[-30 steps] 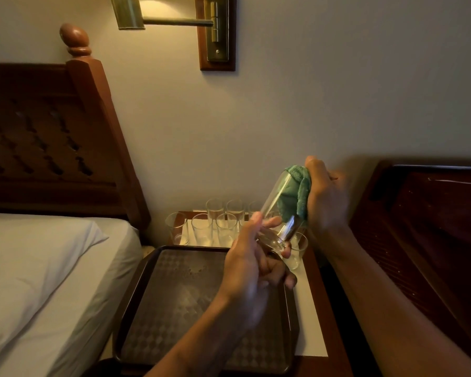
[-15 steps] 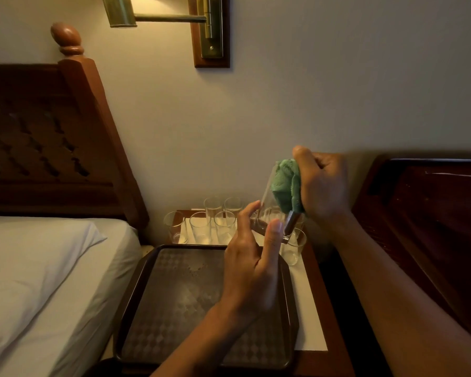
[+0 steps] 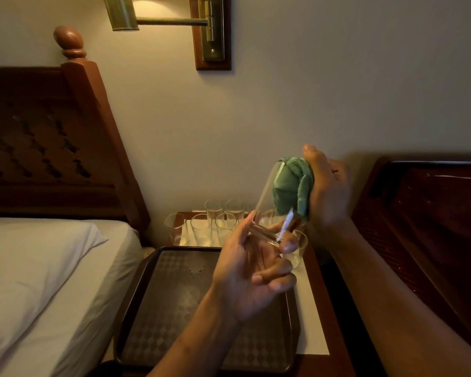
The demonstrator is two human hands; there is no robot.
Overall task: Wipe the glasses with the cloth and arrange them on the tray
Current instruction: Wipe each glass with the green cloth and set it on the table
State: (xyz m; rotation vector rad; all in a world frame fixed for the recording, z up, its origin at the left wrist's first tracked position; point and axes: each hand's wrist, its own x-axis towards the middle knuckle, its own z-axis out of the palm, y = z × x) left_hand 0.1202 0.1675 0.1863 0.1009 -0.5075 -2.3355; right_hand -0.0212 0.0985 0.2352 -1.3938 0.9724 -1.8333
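Head view, centre right of the frame. The left hand is raised with the palm turned towards the camera. The thick base of a clear glass is pinched between its thumb and the tips of its upper fingers, and the two lower fingers are curled in towards the palm. The left forearm is seen rising from the bottom edge.

The glass is held in the air above the far right corner of the tray. It is tilted, with the base low and the mouth up and to the right.

The right hand is clenched round a bunched green cloth, with the thumb tip uppermost. The cloth is pushed into the mouth of the glass and fills its upper part. The right forearm enters from the lower right corner.

A dark tray with a diamond-patterned floor is set in the lower centre, on a wooden nightstand. Beyond it, on a white mat, a cluster of glasses is stood upright near the wall. One more glass is seen just right of the left hand's fingertips.

A white pillow and a carved headboard occupy the left. A brass wall lamp is mounted at the top.
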